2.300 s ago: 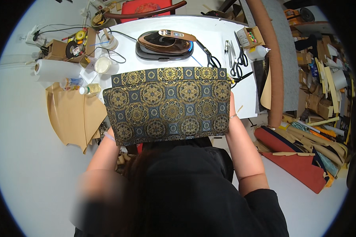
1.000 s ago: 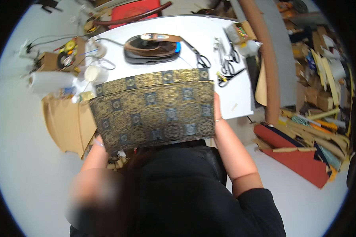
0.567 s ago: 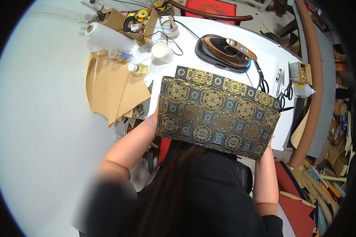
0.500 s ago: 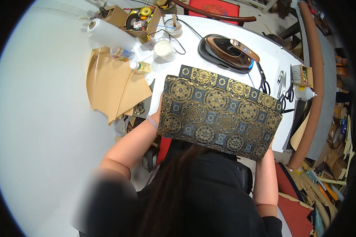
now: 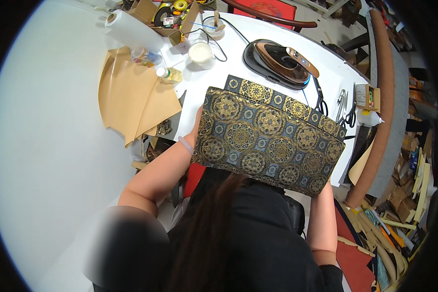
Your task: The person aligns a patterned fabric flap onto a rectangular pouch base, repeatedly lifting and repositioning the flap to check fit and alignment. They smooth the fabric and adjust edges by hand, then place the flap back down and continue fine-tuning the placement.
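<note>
Held up in front of me is a flat, stiff-looking brocade panel [image 5: 262, 143], black and blue-grey with gold round medallions. A narrower strip of similar brocade [image 5: 287, 103] shows along its far edge; I cannot tell how the two are joined. My left hand [image 5: 196, 127] grips the panel at its left edge, with the fingers hidden behind it. At the lower right corner my right hand [image 5: 328, 189] holds it too, mostly covered by the panel. The panel hides part of the white table [image 5: 192, 104] beneath.
Beyond the panel a brown and black iron [image 5: 280, 63] rests on its base. Scissors [image 5: 349, 118], a small carton [image 5: 367, 97] and a white squeeze bottle [image 5: 369, 118] lie right. Left are tan sheets [image 5: 136, 97], an oil-coloured bottle [image 5: 169, 75], a cream-filled cup [image 5: 200, 53] and a plastic roll [image 5: 131, 30].
The view has shifted slightly, with the table items a little further left or up. Both hands keep hold of the panel, whose tilt has changed slightly.
</note>
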The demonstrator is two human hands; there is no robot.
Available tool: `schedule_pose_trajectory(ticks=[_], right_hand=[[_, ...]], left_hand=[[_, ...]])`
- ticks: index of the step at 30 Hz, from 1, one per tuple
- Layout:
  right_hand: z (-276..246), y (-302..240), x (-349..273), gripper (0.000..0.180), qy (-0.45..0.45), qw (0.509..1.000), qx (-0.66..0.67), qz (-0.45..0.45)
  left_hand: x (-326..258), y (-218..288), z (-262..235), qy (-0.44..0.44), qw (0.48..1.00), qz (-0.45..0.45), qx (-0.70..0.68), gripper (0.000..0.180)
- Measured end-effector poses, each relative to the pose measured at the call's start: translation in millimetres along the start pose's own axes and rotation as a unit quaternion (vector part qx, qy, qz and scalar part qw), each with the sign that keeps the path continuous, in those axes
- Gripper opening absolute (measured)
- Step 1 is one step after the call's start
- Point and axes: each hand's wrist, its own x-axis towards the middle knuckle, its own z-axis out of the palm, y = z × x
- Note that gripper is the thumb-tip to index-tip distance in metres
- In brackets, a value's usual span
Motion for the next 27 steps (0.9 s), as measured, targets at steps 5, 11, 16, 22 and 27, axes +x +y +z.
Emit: schedule_pose_trajectory(ticks=[5, 11, 16, 22, 27], right_hand=[[0, 2, 2, 0.034, -0.002, 1.000, -0.001, -0.002], [0, 2, 4, 0.034, -0.010, 1.000, 0.000, -0.011], [-1, 1, 10, 0.034, -0.019, 1.000, 0.008, -0.021], [1, 0, 14, 0.034, -0.033, 0.999, 0.008, -0.038], [11, -6, 11, 0.035, -0.055, 0.997, 0.008, -0.050]], left_hand=[[5, -11, -34, -0.052, 0.997, -0.042, -0.034, 0.071], [4, -8, -38, -0.059, 0.994, -0.067, -0.060, 0.078], [9, -5, -33, -0.025, 0.999, 0.023, 0.019, 0.049], [-3, -5, -10, -0.045, 0.996, 0.066, 0.050, 0.041], [-9, -3, 0, -0.040, 0.997, 0.067, 0.017, 0.040]])
